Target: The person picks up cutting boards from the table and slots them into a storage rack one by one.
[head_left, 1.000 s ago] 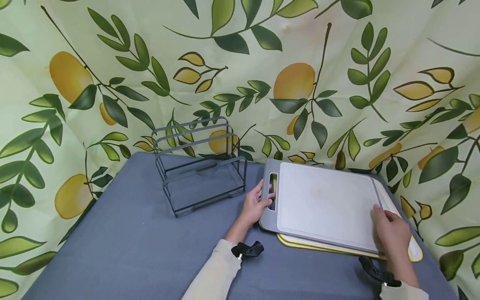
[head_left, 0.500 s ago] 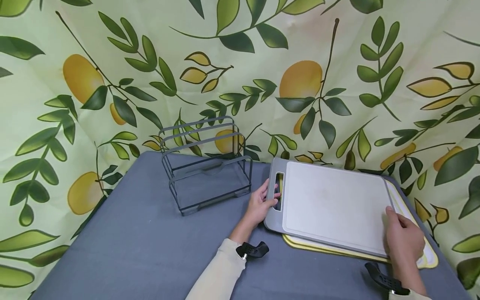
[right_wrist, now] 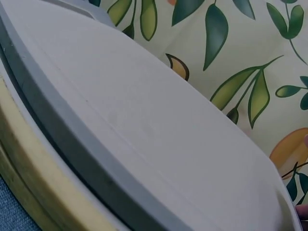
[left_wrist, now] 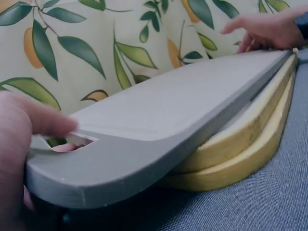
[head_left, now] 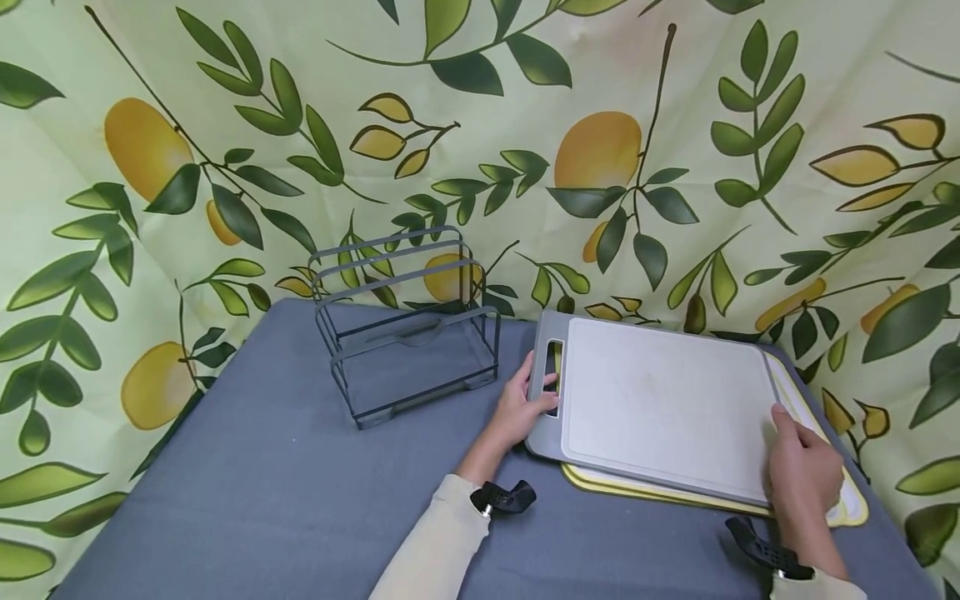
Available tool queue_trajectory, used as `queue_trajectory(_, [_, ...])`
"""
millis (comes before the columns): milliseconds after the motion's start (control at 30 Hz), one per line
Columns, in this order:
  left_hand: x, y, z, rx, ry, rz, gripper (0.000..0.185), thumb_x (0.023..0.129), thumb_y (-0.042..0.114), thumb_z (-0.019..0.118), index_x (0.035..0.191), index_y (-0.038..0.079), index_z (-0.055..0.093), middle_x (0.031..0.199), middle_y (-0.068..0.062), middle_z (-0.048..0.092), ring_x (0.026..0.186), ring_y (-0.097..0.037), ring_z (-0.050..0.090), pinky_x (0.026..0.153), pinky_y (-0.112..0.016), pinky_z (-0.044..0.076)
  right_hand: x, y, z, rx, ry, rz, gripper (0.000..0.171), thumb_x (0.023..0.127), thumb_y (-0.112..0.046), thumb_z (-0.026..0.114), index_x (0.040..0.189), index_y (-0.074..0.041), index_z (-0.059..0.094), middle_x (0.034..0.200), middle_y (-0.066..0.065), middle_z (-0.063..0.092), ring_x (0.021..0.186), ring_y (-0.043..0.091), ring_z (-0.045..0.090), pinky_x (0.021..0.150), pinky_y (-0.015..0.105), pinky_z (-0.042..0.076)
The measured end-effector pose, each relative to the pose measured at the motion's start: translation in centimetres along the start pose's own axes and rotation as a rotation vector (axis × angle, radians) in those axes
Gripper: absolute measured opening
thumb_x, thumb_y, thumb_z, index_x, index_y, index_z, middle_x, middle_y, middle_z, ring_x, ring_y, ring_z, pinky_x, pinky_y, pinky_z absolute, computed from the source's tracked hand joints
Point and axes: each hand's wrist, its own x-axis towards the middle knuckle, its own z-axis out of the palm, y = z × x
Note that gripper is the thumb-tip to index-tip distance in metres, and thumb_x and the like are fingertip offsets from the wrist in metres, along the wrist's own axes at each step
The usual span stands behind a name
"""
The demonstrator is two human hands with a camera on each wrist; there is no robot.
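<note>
A grey cutting board point(head_left: 660, 404) lies on top of a stack of yellow-rimmed cutting boards point(head_left: 840, 492) at about 4 o'clock on the grey-covered counter point(head_left: 262, 483). The left hand point(head_left: 519, 406) grips the grey board's handle end, with a fingertip showing through the handle slot point(head_left: 552, 379) and the thumb over the top edge. The right hand point(head_left: 802, 471) holds the opposite short end, fingers curled over the rim where it overlaps the yellow boards. In the left wrist view the handle end of the grey board point(left_wrist: 159, 130) is raised off the yellow boards point(left_wrist: 240, 154) beneath, a wedge of shadow under it, while its far end still rests on them. A dark wire rack point(head_left: 408, 329) with upright dividers stands near the left hand, at about 10 o'clock from the boards. A leaf-and-lemon printed cloth point(head_left: 600, 150) hangs behind the counter.
</note>
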Motion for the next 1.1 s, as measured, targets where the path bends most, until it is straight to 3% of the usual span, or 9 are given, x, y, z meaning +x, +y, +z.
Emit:
queue_trajectory(133, [0.0,0.12,-0.14,-0.011,-0.015,-0.003,0.09,0.087,-0.014,0.057,0.162,0.002,0.009,0.14,-0.032,0.056,0.114,-0.05,0.065,0.092,-0.036,0.058,0.08,0.15,0.17,0.005,0.011,-0.004,0.081,0.094,-0.071,0.039,0.146,-0.011,0.053,0.156,0.018,0.045,0.139,0.038,0.042,0.11,0.052,0.031])
queue_trajectory(233, [0.01,0.19,-0.16,-0.025,-0.015,0.009,0.091,0.086,-0.016,0.055,0.162,0.004,0.01,0.141,-0.031,0.055,0.114,-0.051,0.064,0.091,-0.031,0.058,0.13,0.2,0.22,-0.011,0.032,-0.021,0.078,0.095,-0.069,0.039,0.145,-0.011,0.055,0.152,0.018,0.05,0.134,0.038,0.046,0.097,0.044,0.037])
queue_trajectory(300, [0.0,0.19,-0.19,-0.029,-0.018,0.027,0.091,0.086,-0.016,0.054,0.163,0.006,0.011,0.142,-0.03,0.055,0.114,-0.051,0.064,0.089,-0.026,0.057,0.14,0.19,0.31,-0.026,0.047,-0.033,0.077,0.095,-0.068,0.04,0.143,-0.011,0.057,0.141,0.017,0.059,0.126,0.038,0.049,0.088,0.041,0.036])
queue_trajectory(433, [-0.08,0.19,-0.3,-0.034,-0.027,0.057,0.091,0.085,-0.017,0.053,0.163,0.007,0.012,0.144,-0.031,0.054,0.114,-0.051,0.064,0.086,-0.022,0.056,0.13,0.07,0.52,-0.083,0.043,-0.084,0.078,0.096,-0.066,0.039,0.144,-0.006,0.055,0.137,0.023,0.059,0.124,0.045,0.049,0.096,0.053,0.036])
queue_trajectory(533, [-0.07,0.12,-0.35,-0.046,-0.037,0.063,0.091,0.085,-0.016,0.052,0.163,0.007,0.011,0.145,-0.031,0.052,0.114,-0.052,0.064,0.085,-0.021,0.055,0.13,0.03,0.59,-0.14,0.015,-0.117,0.083,0.098,-0.065,0.035,0.148,-0.001,0.048,0.146,0.032,0.049,0.131,0.051,0.045,0.104,0.062,0.032])
queue_trajectory(700, [-0.02,0.08,-0.32,-0.057,-0.049,0.064,0.09,0.086,-0.016,0.052,0.163,0.007,0.011,0.146,-0.031,0.051,0.116,-0.053,0.062,0.086,-0.02,0.055,0.13,0.09,0.6,-0.187,0.022,-0.134,0.087,0.098,-0.066,0.033,0.147,0.004,0.047,0.143,0.036,0.049,0.127,0.053,0.046,0.1,0.063,0.033])
queue_trajectory(1100, [0.01,0.21,-0.13,-0.064,-0.038,0.086,0.09,0.086,-0.016,0.054,0.162,0.004,0.012,0.144,-0.033,0.052,0.107,-0.054,0.065,0.084,-0.019,0.056,0.03,-0.05,0.29,-0.09,0.052,-0.104,0.083,0.097,-0.066,0.036,0.147,-0.001,0.049,0.147,0.033,0.047,0.135,0.052,0.041,0.108,0.064,0.028])
